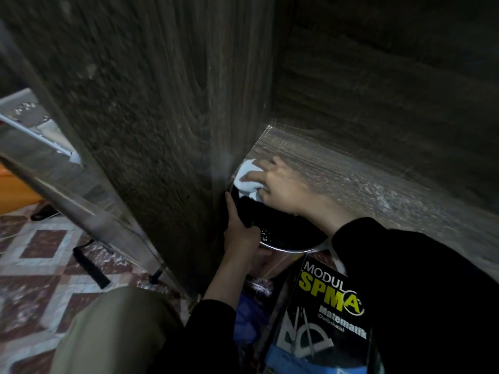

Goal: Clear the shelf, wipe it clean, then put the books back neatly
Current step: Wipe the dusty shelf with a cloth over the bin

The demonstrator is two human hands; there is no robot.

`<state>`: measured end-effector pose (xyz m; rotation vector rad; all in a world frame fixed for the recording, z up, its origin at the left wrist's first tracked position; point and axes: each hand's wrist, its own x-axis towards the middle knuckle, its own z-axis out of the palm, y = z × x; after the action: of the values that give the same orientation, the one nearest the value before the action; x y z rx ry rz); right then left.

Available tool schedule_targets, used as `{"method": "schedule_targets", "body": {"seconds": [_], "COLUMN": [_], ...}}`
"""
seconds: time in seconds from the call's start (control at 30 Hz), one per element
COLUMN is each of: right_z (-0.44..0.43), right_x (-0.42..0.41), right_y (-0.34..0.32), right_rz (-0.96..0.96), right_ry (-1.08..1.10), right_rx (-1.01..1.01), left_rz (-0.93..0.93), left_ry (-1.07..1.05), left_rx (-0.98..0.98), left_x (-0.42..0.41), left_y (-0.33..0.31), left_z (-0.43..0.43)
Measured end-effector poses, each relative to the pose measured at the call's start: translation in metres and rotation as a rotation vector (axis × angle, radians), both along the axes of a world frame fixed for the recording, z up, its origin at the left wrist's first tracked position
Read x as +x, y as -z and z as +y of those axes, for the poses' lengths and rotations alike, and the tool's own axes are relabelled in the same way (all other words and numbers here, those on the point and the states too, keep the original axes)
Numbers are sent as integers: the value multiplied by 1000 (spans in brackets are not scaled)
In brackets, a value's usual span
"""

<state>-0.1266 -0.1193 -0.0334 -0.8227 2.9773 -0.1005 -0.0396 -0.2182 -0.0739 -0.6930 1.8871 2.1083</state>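
The dusty wooden shelf board [364,182] runs from the centre to the right, bare of books. My right hand [283,184] presses a white cloth [247,176] onto the shelf's left front corner, against the dark side panel [162,130]. Just below that corner, my left hand [240,233] grips the rim of a round metal bin [286,245] lined with a black bag. A black book [324,314] titled "Modul SPM Matematik" stands below the shelf, partly hidden by my right sleeve.
A patterned red-and-white tiled floor [48,268] lies to the left, with a black strap [91,265] on it. A grey metal frame [67,195] slants across the left. My knee in khaki trousers [108,333] is at the bottom. Blue items [245,319] sit beside the book.
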Motion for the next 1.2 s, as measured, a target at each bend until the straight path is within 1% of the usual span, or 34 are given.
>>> {"method": "schedule_targets", "body": {"seconds": [0.1,0.17,0.23,0.27,0.3,0.33,0.37,0.4,0.43,0.5,0.6,0.73,0.8,0.87,0.93,1.03,1.07,1.17,1.2], "right_z": [20,37,54,62,68,72,74,72,67,48,3,-52,-58,-54,-41,-9,2,39,52], "right_x": [27,39,41,39,35,30,21,11,1,-19,-31,-19,-13,-6,0,7,11,25,28], "right_y": [-4,-8,-21,-32,-43,-52,-56,-56,-54,-44,-28,1,12,17,17,13,10,3,1], "right_rz": [-9,-39,-125,-199,-274,-302,-259,-171,-72,64,92,170,241,270,281,256,264,233,190], "right_ry": [-76,-77,-45,13,106,200,281,331,353,376,426,394,382,322,182,-36,-107,-319,-351], "right_rx": [91,84,74,4,-131,-304,-457,-543,-547,-399,-124,160,205,230,225,181,183,271,244], "left_rz": [-15,-32,-37,-38,-36,-38,-39,-41,-40,-40,-50,-46,-10,20,24,-15,-20,-21,-29], "left_ry": [-12,-6,-6,-8,-6,-3,-2,0,4,1,-3,9,22,22,21,17,14,10,3], "left_rx": [-10,-8,5,10,13,15,20,24,24,19,11,-28,-73,-106,-110,-40,-40,-34,-25], "left_x": [0,-1,-1,-1,-1,-1,-2,-2,-2,-3,-5,-4,-3,-2,-2,-1,-2,-2,-2], "left_y": [-1,-2,-3,-2,-2,-2,-2,-1,-1,1,3,6,9,7,7,4,3,2,2], "left_z": [0,-1,-1,-1,-1,-1,-2,-1,-1,0,1,1,0,0,0,1,1,0,0]}}
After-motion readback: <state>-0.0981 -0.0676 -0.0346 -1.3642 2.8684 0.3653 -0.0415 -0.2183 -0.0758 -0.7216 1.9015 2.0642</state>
